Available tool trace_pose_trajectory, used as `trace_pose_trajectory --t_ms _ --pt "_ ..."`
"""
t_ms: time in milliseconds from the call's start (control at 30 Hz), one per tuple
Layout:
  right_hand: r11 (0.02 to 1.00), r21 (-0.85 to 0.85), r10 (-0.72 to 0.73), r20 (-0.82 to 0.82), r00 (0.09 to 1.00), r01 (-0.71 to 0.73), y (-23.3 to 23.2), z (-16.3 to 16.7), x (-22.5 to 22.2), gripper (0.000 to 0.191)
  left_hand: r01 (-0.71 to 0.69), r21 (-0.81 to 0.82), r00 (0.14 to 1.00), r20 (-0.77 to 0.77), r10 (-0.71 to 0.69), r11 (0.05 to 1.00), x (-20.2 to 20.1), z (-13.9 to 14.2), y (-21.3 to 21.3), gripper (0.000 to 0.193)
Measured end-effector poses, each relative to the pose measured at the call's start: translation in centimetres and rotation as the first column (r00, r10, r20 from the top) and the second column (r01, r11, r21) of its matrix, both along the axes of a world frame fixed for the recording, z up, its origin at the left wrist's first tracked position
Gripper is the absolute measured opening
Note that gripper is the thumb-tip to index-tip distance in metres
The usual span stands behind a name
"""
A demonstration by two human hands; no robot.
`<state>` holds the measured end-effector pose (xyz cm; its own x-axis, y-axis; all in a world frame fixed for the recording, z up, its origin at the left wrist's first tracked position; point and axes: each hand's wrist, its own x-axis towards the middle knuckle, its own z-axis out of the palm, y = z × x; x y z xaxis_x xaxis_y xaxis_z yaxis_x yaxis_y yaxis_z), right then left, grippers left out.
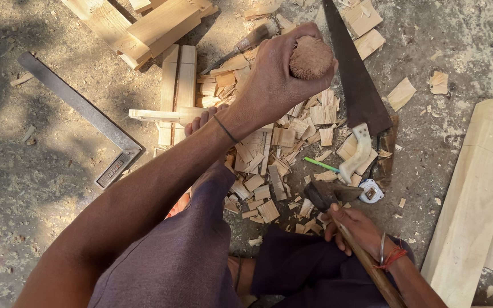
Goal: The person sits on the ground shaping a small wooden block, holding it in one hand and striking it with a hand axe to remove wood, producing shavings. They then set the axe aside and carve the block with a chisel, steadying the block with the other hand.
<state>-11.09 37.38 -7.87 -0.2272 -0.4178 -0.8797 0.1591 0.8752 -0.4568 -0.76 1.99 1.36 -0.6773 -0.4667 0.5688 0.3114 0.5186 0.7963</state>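
Purple-clad knees fill the bottom of the view, with the person seated on the ground above a pile of wood chips [269, 165], the landmark for everything else. At the far edge of that pile, the left hand [275, 80] is wrapped tight around the rounded wooden handle [311, 57] of a tool; the fingers curl over its top and the shaft below is hidden by the fist, so its long axis seems to run down toward the chips. At the near right edge of the pile, the right hand [356, 227] grips the wooden haft of a hatchet [329, 195] close under its dark head, which rests among the chips and points toward the pile's middle, while the haft runs back toward the person's body. The hatchet head lies well nearer the body than the raised left fist.

Right of the pile lie a handsaw [355, 80], a green pencil [320, 165] and a small tape measure [371, 191]. Left of it sit a slotted wooden block [178, 85] and, further out, a metal square [81, 108]. A pale plank [480, 194] lies beyond the saw.
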Motion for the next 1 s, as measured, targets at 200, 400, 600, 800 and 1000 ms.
trace_pose_trajectory --t_ms 200,400,600,800,1000 --pt "0.919 0.029 -0.380 0.321 0.868 0.392 -0.5 -0.9 2.1 0.040 0.001 0.101 0.999 -0.044 0.003 0.995 0.3 -0.2 0.2 0.029" --pt "0.889 -0.395 -0.278 -0.067 0.958 0.231 -7.1 12.0 3.5 0.035 -0.058 0.073 0.997 -0.038 0.061 0.996 -0.3 -1.0 1.0 0.049" --pt "0.636 -0.674 -0.276 -0.654 0.705 -0.376 -11.8 22.6 0.8 0.030 -0.035 0.075 0.999 -0.011 0.036 0.997 -0.3 -1.2 1.4 0.051" --pt "0.810 -0.046 0.216 -0.903 0.371 -0.584 -17.1 23.3 1.1 0.028 -0.042 0.095 0.997 0.073 0.035 0.995 0.0 -0.9 1.8 0.054" --pt "0.851 -0.117 0.169 -0.863 0.477 -0.512 -17.4 23.1 2.4 0.029 0.000 0.188 0.995 0.099 -0.019 0.982 1.3 -1.6 2.1 0.051"
